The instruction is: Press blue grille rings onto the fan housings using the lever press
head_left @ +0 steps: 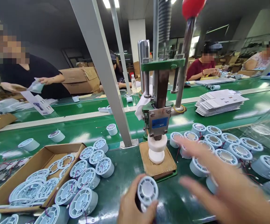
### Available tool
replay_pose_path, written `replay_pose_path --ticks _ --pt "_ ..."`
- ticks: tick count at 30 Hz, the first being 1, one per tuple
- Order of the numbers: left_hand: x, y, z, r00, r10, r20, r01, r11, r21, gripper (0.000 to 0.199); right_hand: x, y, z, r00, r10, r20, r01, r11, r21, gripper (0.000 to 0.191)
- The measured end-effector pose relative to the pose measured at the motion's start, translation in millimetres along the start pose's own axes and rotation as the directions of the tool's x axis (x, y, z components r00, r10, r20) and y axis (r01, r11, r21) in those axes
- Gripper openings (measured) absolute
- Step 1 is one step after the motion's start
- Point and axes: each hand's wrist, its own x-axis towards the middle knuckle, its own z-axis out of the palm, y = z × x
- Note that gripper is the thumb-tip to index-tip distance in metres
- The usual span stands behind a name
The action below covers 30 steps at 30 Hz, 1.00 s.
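In front of the lever press (158,119), the left hand (133,203) grasps a slotted light-blue housing (148,189), best steadied by its sides, while the right hand (223,183) spreads, apparently empty, rightward of the press.

Left of the pale post (102,65) I see a person in black (38,73) holding a plastic bag (36,86), with a printed carton (38,104) near it; a big brown box (78,81) sits between that person and the post. Just right of the post I make out a water bottle (133,84), and a pillar (137,37) farther back. Well right of it I have a stack of flat cartons (220,104), and a person in maroon (199,67) beyond.
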Motion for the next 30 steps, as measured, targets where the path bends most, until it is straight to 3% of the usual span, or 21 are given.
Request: replay_pose_path --ticks 2,4,6,9,11,16,22,27,30 --pt "29.7 17.5 -15.1 1.000 -0.008 -0.011 0.008 1.000 -0.013 0.054 65.1 8.3 -47.5 0.977 -0.002 -0.212 -0.013 0.998 -0.067 0.055" --pt "59.2 33.0 -22.0 0.999 0.040 -0.004 -0.040 0.998 -0.057 0.053 132.7 19.5 -79.4 0.939 -0.038 -0.341 -0.012 0.990 -0.143 0.049" --pt "82.6 43.0 -21.0 0.995 0.096 0.017 -0.094 0.989 -0.118 0.052 192.1 32.3 -92.1 0.904 0.057 -0.425 -0.119 0.985 -0.121 0.047" --pt "100.5 47.4 -15.3 0.990 0.137 0.030 -0.130 0.977 -0.170 0.053 247.1 47.3 -85.3 0.918 0.190 -0.349 -0.133 0.975 0.180 0.062" --pt "102.4 46.5 -14.6 0.988 0.148 0.034 -0.139 0.971 -0.194 0.054 259.3 52.1 -75.7 0.917 0.215 -0.337 -0.114 0.949 0.295 0.066" --pt "95.9 48.3 -14.7 0.988 0.154 0.016 -0.144 0.949 -0.279 0.056 255.6 55.7 -68.2 0.892 0.197 -0.407 -0.084 0.956 0.279 0.069" --pt "100.4 55.7 15.8 0.970 0.222 0.102 -0.157 0.888 -0.432 0.055 255.6 61.2 -69.9 0.882 0.154 -0.445 -0.022 0.958 0.288 0.054" --pt "108.1 43.7 30.0 0.958 0.255 0.133 -0.181 0.893 -0.412 0.048 259.1 63.2 -67.9 0.888 0.160 -0.430 -0.035 0.958 0.284 0.063" --pt "105.5 35.6 30.2 0.960 0.255 0.119 -0.194 0.907 -0.373 0.050 262.6 59.5 -69.1 0.881 0.209 -0.424 -0.054 0.936 0.348 0.053"
